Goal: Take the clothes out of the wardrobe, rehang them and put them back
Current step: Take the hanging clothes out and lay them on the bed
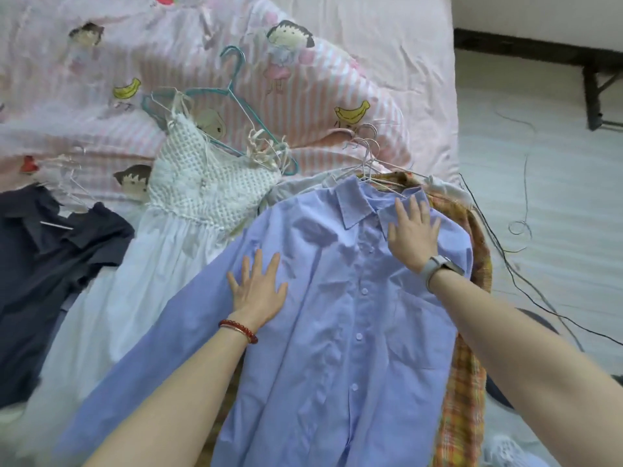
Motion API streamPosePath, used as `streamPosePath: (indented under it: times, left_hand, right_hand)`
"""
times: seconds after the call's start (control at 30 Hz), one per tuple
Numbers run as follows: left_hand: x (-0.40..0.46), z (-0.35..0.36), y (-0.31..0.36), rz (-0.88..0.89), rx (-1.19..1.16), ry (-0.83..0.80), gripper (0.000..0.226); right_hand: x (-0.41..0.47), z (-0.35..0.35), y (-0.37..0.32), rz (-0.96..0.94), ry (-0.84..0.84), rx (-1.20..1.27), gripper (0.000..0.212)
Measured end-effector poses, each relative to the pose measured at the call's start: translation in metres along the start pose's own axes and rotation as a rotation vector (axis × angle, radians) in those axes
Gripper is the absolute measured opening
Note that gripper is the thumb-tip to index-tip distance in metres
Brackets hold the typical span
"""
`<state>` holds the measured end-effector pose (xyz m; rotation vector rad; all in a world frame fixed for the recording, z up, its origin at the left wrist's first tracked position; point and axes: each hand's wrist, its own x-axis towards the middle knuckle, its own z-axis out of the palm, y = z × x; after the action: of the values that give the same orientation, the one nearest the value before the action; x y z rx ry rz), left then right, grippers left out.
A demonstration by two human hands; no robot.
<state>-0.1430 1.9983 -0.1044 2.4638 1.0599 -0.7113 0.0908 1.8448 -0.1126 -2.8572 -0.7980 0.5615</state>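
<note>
My left hand [258, 291] and right hand [413, 230] lie flat, fingers spread, on the blue shirt [337, 315] spread over the bed. Beyond my right fingertips, white hangers [367, 156] cluster; which one carries the shirt is unclear. Left of my left hand lies a white dress [175, 230].

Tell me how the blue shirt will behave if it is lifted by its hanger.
The blue shirt looks thin and creased, so it will likely drape limply and feel light. Its long sleeve trails off to the side and may drag. The wire hanger should bear it, though its hook lies among others and may snag.
</note>
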Motion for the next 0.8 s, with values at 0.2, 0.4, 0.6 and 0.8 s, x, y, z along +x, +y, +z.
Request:
streamPosePath:
  times: [0.2,0.4,0.6,0.8]
  left_hand:
    - [-0.036,-0.02,-0.04,-0.066,-0.066,0.277,0.056]
    - [-0.144,-0.025,-0.141,-0.264,-0.028,0.524,0.05]
    - [-0.313,0.013,-0.25,-0.665,-0.172,0.682,0.049]
    - [-0.513,0.074,-0.323,-1.012,-0.148,0.862,0.041]
  right_hand:
    - [-0.047,0.013,-0.098,-0.267,0.017,0.057,0.046]
    - [-0.134,0.015,-0.21,-0.856,0.061,-0.101,0.038]
    - [-0.262,0.028,-0.336,-1.218,0.019,-0.138,0.045]
    - [-0.465,0.053,-0.435,-1.63,-0.014,-0.088,0.044]
